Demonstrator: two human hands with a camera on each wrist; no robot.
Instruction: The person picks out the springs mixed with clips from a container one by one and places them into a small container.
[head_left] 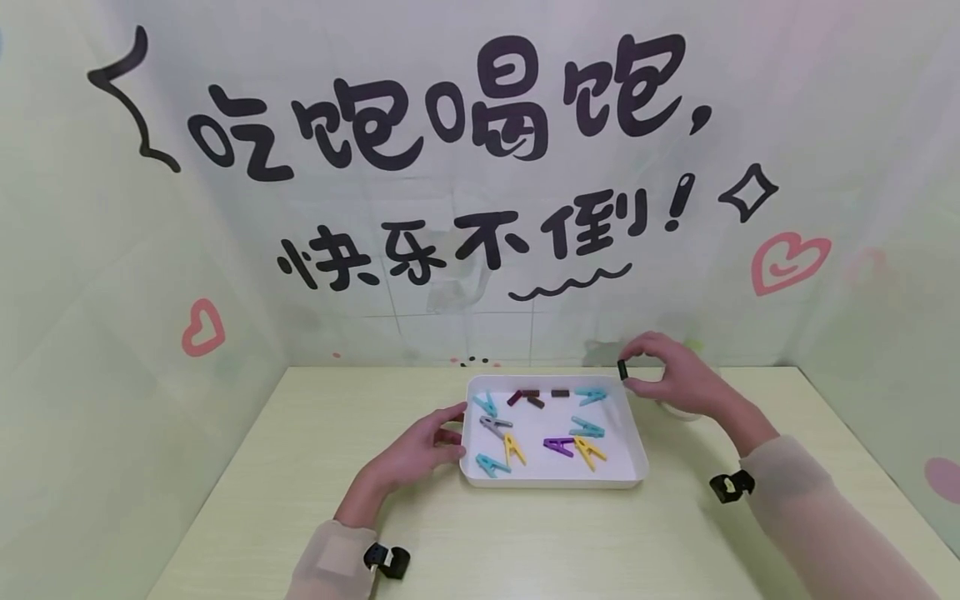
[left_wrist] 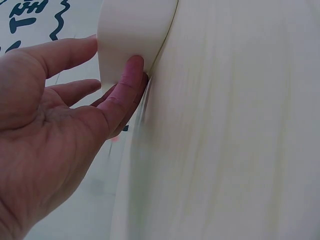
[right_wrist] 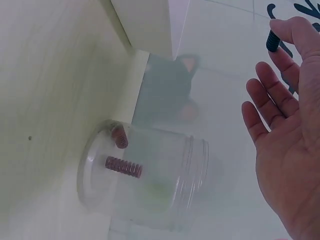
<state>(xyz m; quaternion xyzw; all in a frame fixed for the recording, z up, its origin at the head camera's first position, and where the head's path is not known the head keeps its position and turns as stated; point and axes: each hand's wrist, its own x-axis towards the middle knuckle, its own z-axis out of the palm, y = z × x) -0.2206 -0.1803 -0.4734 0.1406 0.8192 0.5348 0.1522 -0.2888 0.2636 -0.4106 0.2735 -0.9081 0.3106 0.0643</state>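
Observation:
My right hand pinches a small black coil spring between thumb and index finger, above the back right corner of a white tray. The other fingers of that hand are spread apart in the right wrist view. Below it stands a clear jar with two reddish-brown springs inside. At the tray's left side, my left hand touches the outer wall with its fingertips. Inside the tray lie several dark springs near the back, along with blue clips, yellow clips, a purple clip and a grey clip.
The tray stands on a pale wooden table, close to its back edge. Behind the table hangs a whitish curtain with black lettering, and similar sheets close off both sides. Each sleeve carries a black clip-like fitting near the wrist.

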